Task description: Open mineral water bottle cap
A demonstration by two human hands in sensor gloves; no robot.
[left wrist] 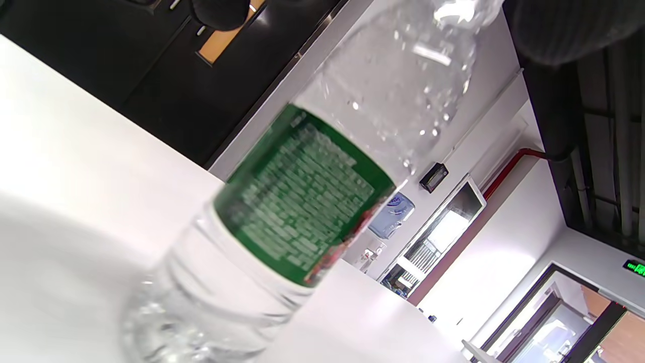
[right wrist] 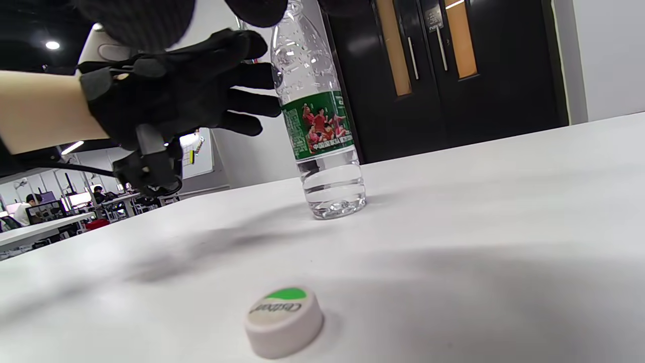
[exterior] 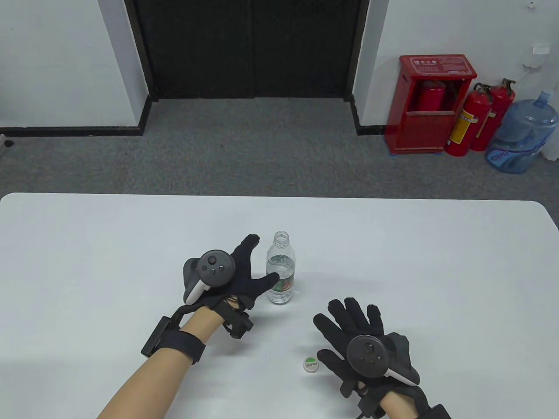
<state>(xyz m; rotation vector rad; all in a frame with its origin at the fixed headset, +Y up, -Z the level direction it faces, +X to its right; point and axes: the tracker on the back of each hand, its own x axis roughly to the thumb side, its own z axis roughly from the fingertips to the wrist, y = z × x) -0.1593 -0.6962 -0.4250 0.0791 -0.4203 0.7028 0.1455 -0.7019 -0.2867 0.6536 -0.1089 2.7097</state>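
With the white green-marked cap [exterior: 311, 364] already lying on the desk [exterior: 436, 270] near the uncapped clear plastic bottle [exterior: 281, 273], I judged it best to ease both hands away slowly, left hand [exterior: 236, 279] spread beside it, right hand [exterior: 362, 345] spread, holding nothing.

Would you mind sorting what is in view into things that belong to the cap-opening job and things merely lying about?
Job: bottle, standing uncapped; cap, on the table; left hand; right hand.
Bystanders: red cabinet, fire extinguishers, blue water jug.

Bright, even overhead light; soft table [exterior: 87, 244] shadows; wrist views blurred.
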